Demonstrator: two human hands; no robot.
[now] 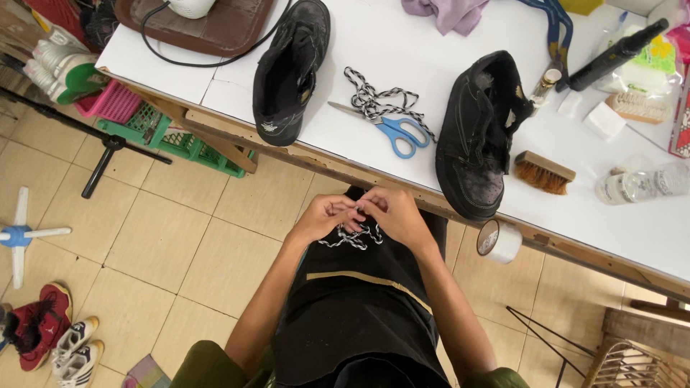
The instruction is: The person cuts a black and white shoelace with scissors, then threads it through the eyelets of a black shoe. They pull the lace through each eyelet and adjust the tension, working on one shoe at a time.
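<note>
Both of my hands meet just below the table's front edge, over my black apron. My left hand (323, 217) and my right hand (394, 214) pinch a black-and-white shoelace (353, 237), which loops down between them. On the white table (402, 43) lie two black shoes: one (290, 68) at the left and one (480, 136) at the right, tongue open. A second black-and-white lace (374, 99) lies between the shoes beside blue-handled scissors (392, 129).
A wooden brush (544, 172), clear bottles (642, 183), a black spray bottle (619, 48), a white brush (638, 106) and a purple cloth (447, 13) sit on the table. A tape roll (498, 241) hangs at its edge. Green and pink baskets (151, 126), a tripod leg and sneakers (50, 334) occupy the tiled floor.
</note>
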